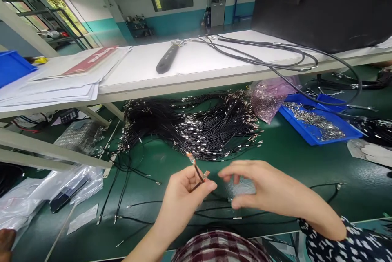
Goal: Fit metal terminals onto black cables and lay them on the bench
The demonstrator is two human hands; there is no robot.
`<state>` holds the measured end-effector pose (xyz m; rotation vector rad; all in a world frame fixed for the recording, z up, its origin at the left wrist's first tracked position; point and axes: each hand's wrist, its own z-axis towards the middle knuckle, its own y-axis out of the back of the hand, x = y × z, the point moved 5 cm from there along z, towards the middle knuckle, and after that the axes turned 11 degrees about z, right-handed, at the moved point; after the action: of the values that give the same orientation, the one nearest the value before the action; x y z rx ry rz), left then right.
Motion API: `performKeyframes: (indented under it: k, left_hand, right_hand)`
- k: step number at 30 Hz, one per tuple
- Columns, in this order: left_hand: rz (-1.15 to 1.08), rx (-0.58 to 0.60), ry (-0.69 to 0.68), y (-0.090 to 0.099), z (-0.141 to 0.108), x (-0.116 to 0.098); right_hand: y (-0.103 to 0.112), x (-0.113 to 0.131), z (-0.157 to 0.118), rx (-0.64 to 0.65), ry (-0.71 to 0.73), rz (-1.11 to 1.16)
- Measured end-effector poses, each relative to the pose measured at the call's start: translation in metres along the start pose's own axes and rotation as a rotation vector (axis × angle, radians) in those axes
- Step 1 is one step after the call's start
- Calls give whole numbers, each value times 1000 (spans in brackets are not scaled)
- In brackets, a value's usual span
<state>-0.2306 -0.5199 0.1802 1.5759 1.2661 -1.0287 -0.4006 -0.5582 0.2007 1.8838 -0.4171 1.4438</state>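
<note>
My left hand (185, 192) is closed around a thin black cable (198, 173), pinched between thumb and fingers. The cable's end, with an orange-copper tip (191, 157), points up from the grip, and a second small metal end shows by the thumb. To its right, my right hand (260, 184) is curved with thumb and fingers apart, holding nothing. Below both hands, loose black cables (214, 215) with metal ends lie across the green table (159, 241). Beyond the hands spreads a large bundle of black cables (196, 127) with many shiny end fittings.
A white shelf (137, 68) crosses above the table, bearing a wrench (168, 58), papers (85, 70) and coiled cable (260, 59). A blue tray (309, 137) of metal parts and a pink bag (269, 98) stand right. Plastic bags (58, 184) and part of a person's hand (6, 238) appear left.
</note>
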Motion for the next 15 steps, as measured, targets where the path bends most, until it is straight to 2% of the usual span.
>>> performKeyframes:
  k: [3,6,8,12,15]
  left_hand:
    - [172,-1,-16,-7,-1,1]
    - [277,24,-7,-14,-4,5]
    - [287,58,12,-18,-7,9]
    - [224,130,45,-20,-12,11]
    - [222,179,20,-18,-14,13]
  right_hand:
    - [5,30,6,-254,86,43]
    - [0,45,15,-362,173,97]
    - [-2,42,22,-344,159,187]
    - [-6,24,30,-206,72,550]
    - [-7,16,27,-196,75,665]
